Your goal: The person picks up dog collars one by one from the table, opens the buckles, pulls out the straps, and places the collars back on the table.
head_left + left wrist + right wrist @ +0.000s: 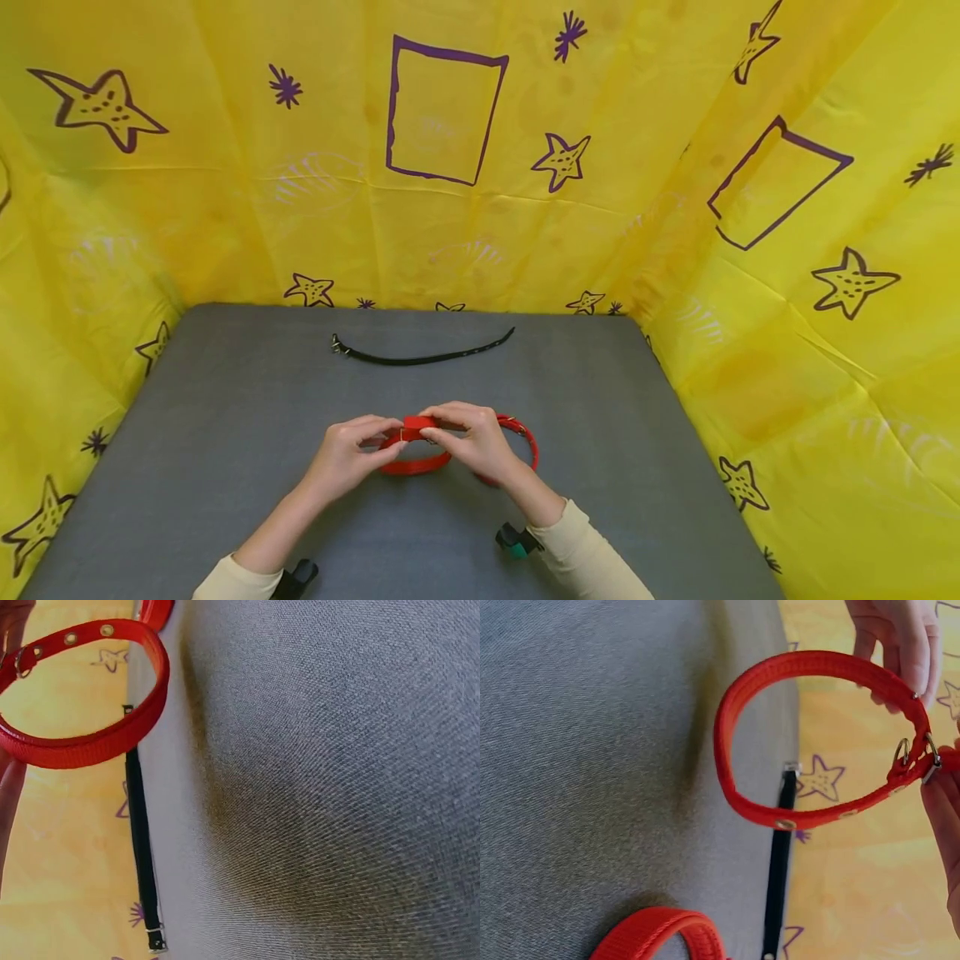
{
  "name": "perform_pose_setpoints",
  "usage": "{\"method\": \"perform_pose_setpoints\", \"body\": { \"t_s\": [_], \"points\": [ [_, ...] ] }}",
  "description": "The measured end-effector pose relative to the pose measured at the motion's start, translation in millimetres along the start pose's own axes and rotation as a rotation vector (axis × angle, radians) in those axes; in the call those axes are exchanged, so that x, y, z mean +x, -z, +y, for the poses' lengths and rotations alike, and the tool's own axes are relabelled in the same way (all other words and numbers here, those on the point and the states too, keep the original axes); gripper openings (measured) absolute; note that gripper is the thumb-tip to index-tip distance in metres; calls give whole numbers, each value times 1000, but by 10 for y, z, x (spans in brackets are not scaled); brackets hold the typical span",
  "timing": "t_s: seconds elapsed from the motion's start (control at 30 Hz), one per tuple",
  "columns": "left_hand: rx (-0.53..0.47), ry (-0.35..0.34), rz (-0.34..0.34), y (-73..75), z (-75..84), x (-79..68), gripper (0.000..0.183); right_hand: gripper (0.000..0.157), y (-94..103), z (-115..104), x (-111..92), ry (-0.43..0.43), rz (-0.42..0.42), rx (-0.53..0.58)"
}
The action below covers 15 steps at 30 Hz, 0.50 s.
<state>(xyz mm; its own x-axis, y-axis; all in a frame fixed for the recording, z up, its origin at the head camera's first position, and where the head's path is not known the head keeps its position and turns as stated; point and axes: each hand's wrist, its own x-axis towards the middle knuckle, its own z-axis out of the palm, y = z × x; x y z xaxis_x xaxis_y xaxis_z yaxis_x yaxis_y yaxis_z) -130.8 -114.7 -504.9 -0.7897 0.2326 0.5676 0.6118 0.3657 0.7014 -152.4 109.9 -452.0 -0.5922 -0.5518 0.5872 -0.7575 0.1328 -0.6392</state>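
Note:
A red collar is bent into a loop, raised off the grey table between both hands. My left hand pinches its left side near the metal buckle. The right hand grips the strap end that passes out through the buckle. In the right wrist view, the buckle, a small ring and several metal eyelets show on the collar. A second red collar, also looped, lies on the table behind the right hand, which partly hides it.
Farther back on the grey table lies a black strap, stretched out in a shallow curve with a buckle at its left end. Yellow cloth walls with purple drawings stand along the back and both sides.

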Motion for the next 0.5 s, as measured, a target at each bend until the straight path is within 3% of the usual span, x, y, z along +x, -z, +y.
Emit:
{"method": "perform_pose_setpoints", "body": {
  "t_s": [0.3, 0.5],
  "points": [
    [20, -8, 9, 16, -7, -57, 28, 27, -103, 297, -149, -127, -86, -24],
    [33, 0, 20, 29, -4, -69, 29, 27, -104, 352, -171, -189, -117, -11]
  ]
}}
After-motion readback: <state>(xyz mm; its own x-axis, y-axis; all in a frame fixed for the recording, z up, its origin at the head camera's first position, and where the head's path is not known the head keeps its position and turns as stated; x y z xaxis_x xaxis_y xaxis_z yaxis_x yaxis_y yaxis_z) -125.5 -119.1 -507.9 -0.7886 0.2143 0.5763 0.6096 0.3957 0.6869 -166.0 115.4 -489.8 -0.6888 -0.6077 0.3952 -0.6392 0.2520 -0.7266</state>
